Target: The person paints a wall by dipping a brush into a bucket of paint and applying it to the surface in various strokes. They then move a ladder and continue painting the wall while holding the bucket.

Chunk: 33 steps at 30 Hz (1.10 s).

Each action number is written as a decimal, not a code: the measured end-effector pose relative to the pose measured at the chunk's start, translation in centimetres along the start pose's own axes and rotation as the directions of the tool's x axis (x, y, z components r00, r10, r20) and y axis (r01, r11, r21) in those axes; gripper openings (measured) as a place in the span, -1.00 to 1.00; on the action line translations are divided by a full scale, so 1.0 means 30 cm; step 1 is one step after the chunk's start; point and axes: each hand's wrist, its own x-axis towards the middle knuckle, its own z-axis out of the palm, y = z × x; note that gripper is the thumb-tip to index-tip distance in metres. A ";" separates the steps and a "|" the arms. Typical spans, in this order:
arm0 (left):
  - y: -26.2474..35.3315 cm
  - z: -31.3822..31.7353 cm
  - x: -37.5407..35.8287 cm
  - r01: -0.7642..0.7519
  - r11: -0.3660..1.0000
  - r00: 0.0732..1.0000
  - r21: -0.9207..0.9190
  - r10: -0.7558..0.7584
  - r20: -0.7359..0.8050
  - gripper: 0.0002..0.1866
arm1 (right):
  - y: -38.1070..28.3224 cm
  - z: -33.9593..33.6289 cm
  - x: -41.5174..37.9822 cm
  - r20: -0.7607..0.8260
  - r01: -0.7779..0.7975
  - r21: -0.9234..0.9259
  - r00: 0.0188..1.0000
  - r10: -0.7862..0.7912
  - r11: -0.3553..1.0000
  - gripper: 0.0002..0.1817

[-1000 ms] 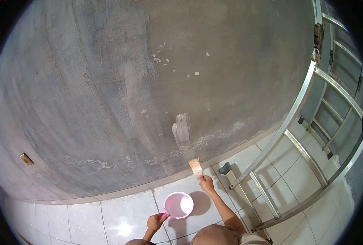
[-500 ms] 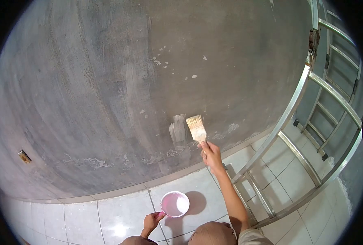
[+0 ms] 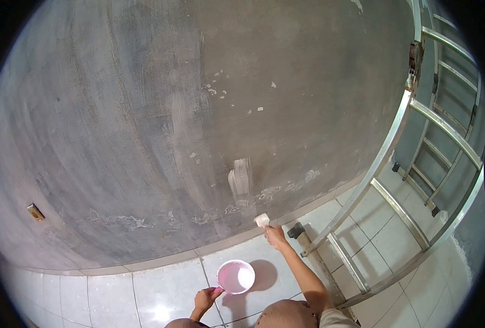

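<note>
My right hand is closed around the handle of a paintbrush, whose head points away from me, low by the foot of the wall. My left hand grips the pink handle of a small pot with pinkish-white liquid in it, held over the floor. On the grey wall, a fresh whitish patch of brush strokes shows above and left of the brush. The bristles look foreshortened against the wall's base.
A metal ladder stands at the right, its foot close to my right forearm. White floor tiles run along the wall. An electrical box opening sits low on the left wall. My knees show at the bottom.
My right hand has brought the brush down from beside the whitish patch to the wall's base. My left hand and the pot have barely moved.
</note>
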 end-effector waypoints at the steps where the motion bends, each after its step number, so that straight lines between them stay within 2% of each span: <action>1: 0.003 -0.008 0.006 -0.007 1.000 1.000 0.005 0.007 -0.003 -0.50 | -0.092 0.008 -0.073 0.040 0.041 0.029 0.998 -0.042 0.999 -0.69; 4: 0.006 -0.003 0.007 -0.020 1.000 1.000 -0.013 0.020 -0.017 -0.50 | -0.237 -0.022 -0.199 0.061 0.217 0.078 0.973 -0.222 0.973 -0.70; 6: -0.013 0.007 0.000 -0.024 1.000 1.000 -0.006 0.024 -0.013 -0.51 | -0.225 -0.030 -0.209 0.034 0.302 0.085 0.952 -0.306 0.949 -0.71; 8: -0.016 0.012 0.011 -0.035 0.999 0.998 0.003 0.035 -0.047 -0.52 | -0.119 -0.016 -0.139 0.010 0.345 -0.004 0.939 -0.345 0.939 -0.71; 10: -0.013 0.012 0.016 -0.021 1.000 1.000 0.005 0.021 -0.018 -0.51 | 0.030 -0.007 -0.047 -0.030 0.367 -0.113 0.928 -0.372 0.923 -0.72; 12: -0.019 0.002 0.024 -0.018 1.000 1.000 0.014 0.018 -0.012 -0.51 | 0.114 -0.010 -0.016 -0.025 0.166 -0.073 0.985 -0.169 0.983 -0.73; 15: -0.020 0.013 0.014 -0.022 0.999 1.000 0.032 0.023 -0.010 -0.51 | 0.234 -0.057 0.001 -0.030 -0.107 -0.029 0.994 0.106 0.994 -0.75; 16: -0.009 0.007 0.011 -0.020 0.999 1.000 0.044 0.021 -0.012 -0.51 | 0.239 -0.062 0.017 -0.032 -0.180 -0.013 0.983 0.180 0.983 -0.75; 17: -0.006 0.002 0.013 -0.016 0.998 1.000 0.055 0.017 -0.015 -0.51 | 0.238 -0.063 0.043 -0.018 -0.159 0.001 0.987 0.159 0.987 -0.76; 19: -0.037 0.020 0.029 -0.017 0.999 1.000 0.033 0.018 -0.017 -0.51 | 0.156 -0.061 0.019 0.003 -0.133 0.025 0.991 0.133 0.991 -0.77; 20: -0.053 0.031 0.029 -0.016 1.000 1.000 0.024 0.017 -0.011 -0.51 | 0.109 -0.058 0.014 0.046 -0.065 0.008 0.997 0.065 0.998 -0.77; 23: -0.017 0.011 0.014 -0.014 1.000 1.000 -0.008 0.014 -0.027 -0.50 | -0.124 -0.010 -0.107 0.105 -0.001 0.035 0.994 -0.002 0.999 -0.78; 26: -0.019 0.015 0.017 0.011 1.000 1.000 -0.019 -0.012 -0.018 -0.50 | -0.326 0.009 -0.267 0.131 0.163 0.054 0.977 -0.169 0.985 -0.75; 27: -0.014 0.014 0.011 0.003 1.000 1.000 -0.020 -0.003 -0.018 -0.50 | -0.352 0.001 -0.279 0.074 0.365 -0.086 0.930 -0.359 0.927 -0.75; 28: -0.005 0.008 0.004 -0.006 1.000 1.000 -0.022 0.005 -0.021 -0.50 | -0.373 -0.010 -0.284 0.049 0.538 -0.231 0.839 -0.543 0.811 -0.75; 29: 0.000 0.001 0.004 -0.017 1.000 0.999 -0.022 0.016 -0.028 -0.50 | -0.403 -0.009 -0.291 0.055 0.672 -0.369 0.705 -0.707 0.642 -0.74; 31: -0.005 -0.002 0.006 -0.001 0.999 1.000 0.034 0.002 -0.022 -0.50 | -0.491 0.016 -0.338 0.004 0.780 -0.546 0.367 -0.930 0.305 -0.71; 32: -0.004 0.000 0.010 0.003 0.998 1.000 0.060 -0.003 -0.016 -0.50 | -0.539 0.026 -0.369 0.008 0.765 -0.632 0.168 -0.986 0.125 -0.65; 33: -0.003 0.000 0.013 0.000 0.999 1.000 0.045 0.001 -0.018 -0.50 | -0.587 0.036 -0.407 0.041 0.747 -0.656 0.177 -0.983 0.107 -0.61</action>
